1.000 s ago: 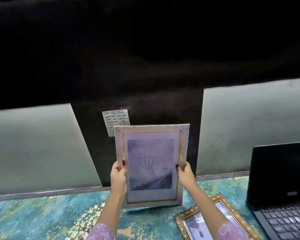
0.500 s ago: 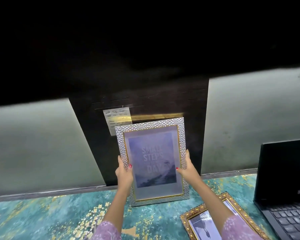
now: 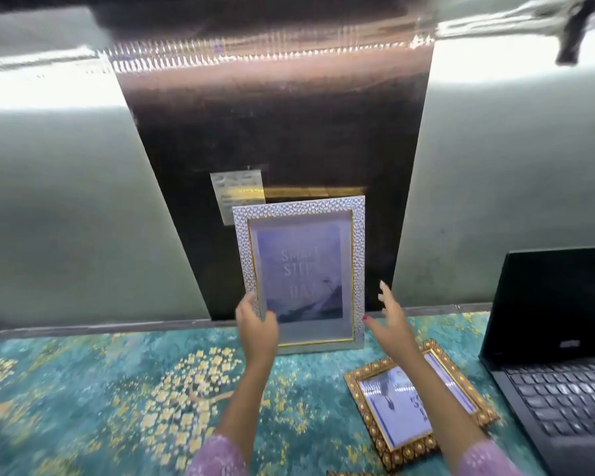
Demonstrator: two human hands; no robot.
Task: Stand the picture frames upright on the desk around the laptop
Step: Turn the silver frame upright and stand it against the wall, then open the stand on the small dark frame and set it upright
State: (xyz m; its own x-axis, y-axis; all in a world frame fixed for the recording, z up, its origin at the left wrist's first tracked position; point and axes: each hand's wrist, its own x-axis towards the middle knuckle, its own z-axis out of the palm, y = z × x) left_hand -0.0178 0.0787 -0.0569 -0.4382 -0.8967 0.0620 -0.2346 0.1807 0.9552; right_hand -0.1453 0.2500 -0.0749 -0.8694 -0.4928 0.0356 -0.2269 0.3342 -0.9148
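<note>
A silver frame with a blue-grey print stands upright at the back of the desk, against a dark panel. My left hand grips its lower left edge. My right hand hovers just off the frame's right side with fingers spread, holding nothing. A gold ornate frame lies flat on the desk cover, partly under my right forearm. The open black laptop sits at the right.
The desk wears a teal cover with gold flowers. Pale grey wall panels flank the dark panel, which carries a small label. Another gold corner shows at the bottom edge.
My right hand has come off the silver frame's right edge and opened. The frame now rests upright on the desk with only my left hand on it. The view has shifted downward.
</note>
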